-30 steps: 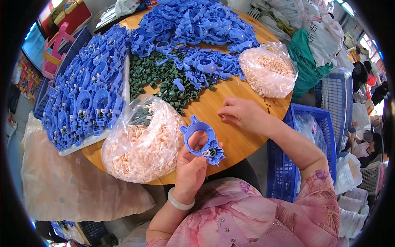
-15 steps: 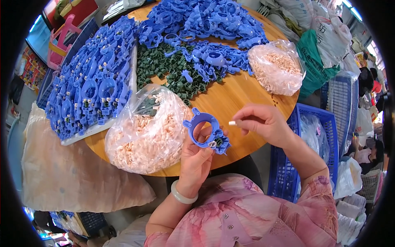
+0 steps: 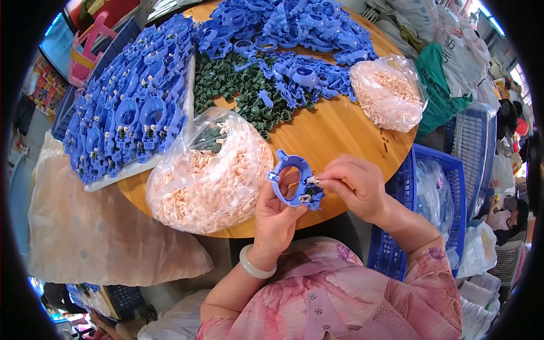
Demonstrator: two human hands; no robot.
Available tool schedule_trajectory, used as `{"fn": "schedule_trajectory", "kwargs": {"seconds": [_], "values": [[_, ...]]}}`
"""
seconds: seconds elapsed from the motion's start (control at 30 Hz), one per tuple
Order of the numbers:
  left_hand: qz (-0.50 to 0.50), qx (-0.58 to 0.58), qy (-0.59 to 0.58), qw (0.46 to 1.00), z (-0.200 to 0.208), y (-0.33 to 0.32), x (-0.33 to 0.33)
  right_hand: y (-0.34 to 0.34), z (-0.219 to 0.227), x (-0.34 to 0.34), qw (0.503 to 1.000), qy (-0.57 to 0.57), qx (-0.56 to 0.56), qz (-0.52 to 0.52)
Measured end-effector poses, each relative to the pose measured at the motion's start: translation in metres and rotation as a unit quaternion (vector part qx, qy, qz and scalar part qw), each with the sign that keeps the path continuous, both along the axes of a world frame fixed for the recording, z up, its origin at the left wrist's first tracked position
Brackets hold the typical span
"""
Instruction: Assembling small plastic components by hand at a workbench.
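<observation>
My left hand (image 3: 276, 218) grips a blue ring-shaped plastic part (image 3: 296, 198) with small prongs and a dark green piece set in its lower right side. A pale piece sits beside the green one. With closed fingertips, my right hand (image 3: 357, 184) pinches a small cream plastic piece (image 3: 313, 179), its end at the right edge of the ring. Whether that piece is seated in the part, I cannot tell. Just left of my left hand, a clear bag (image 3: 207, 190) full of small cream pieces rests on the round wooden table (image 3: 334, 133).
Assembled blue parts cover a white board (image 3: 122, 177) on the left. Loose blue parts (image 3: 294, 28) lie heaped at the back, with dark green pieces (image 3: 243, 93) before them. Another clear bag of cream pieces (image 3: 388, 93) stands far right. Blue crates (image 3: 391, 238) flank the table's right side.
My right hand has brought the cream piece left and down to the blue part. My left hand has shifted slightly right, with the ring turned a little.
</observation>
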State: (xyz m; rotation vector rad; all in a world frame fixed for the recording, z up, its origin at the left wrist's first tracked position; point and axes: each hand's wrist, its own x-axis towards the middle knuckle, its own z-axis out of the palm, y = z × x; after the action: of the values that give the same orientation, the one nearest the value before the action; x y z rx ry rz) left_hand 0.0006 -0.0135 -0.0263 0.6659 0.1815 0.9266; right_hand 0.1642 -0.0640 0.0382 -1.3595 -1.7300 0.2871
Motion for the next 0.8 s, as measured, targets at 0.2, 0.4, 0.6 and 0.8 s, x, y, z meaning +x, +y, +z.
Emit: {"fn": "schedule_trajectory", "kwargs": {"seconds": [0.2, 0.4, 0.6, 0.8], "values": [[0.006, 0.046, 0.035, 0.998, 0.005, -0.001, -0.001, -0.003, 0.003, -0.006, 1.000, -0.013, -0.008, -0.014], [0.020, 0.088, 0.057, 0.994, 0.002, -0.006, -0.001, -0.006, 0.004, -0.011, 0.997, 0.019, -0.063, -0.025], [0.022, 0.083, 0.051, 0.995, -0.002, -0.005, -0.002, -0.007, 0.003, -0.014, 0.993, 0.042, -0.100, -0.035], [0.016, 0.070, 0.058, 0.996, -0.007, -0.006, -0.003, -0.009, 0.000, -0.012, 0.993, 0.084, -0.078, -0.014]]}}
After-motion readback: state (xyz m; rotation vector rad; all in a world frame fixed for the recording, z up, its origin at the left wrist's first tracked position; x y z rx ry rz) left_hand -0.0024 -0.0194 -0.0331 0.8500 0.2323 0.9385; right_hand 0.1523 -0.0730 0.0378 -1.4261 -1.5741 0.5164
